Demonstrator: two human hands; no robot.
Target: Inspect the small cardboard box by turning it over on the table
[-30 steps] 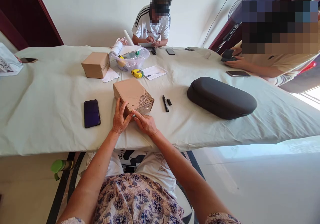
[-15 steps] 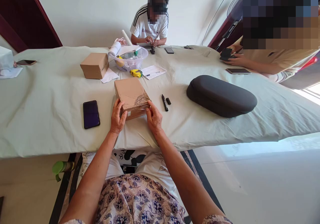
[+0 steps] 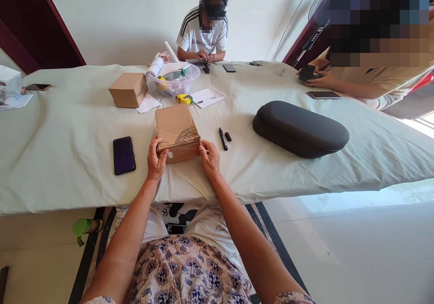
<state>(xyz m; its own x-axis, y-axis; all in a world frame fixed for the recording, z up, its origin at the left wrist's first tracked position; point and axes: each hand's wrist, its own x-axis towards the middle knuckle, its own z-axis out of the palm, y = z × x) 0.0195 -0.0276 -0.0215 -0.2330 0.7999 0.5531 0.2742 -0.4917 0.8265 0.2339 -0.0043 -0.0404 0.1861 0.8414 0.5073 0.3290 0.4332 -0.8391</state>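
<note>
A brown cardboard box with pen scribbles on its top lies on the pale green table cloth near the front edge. My left hand grips its near left corner, fingers curled against the side. My right hand clasps its near right corner. A small white label shows on the box's front face between my hands.
A dark phone lies left of the box, a black marker with its cap beside it to the right, then a large black case. Farther back stand a second box, a clear bowl and a yellow tape measure. Two other people sit across the table and at the right.
My right hand has moved from the box's front to its right corner. The box has turned so that its front face squares up toward me.
</note>
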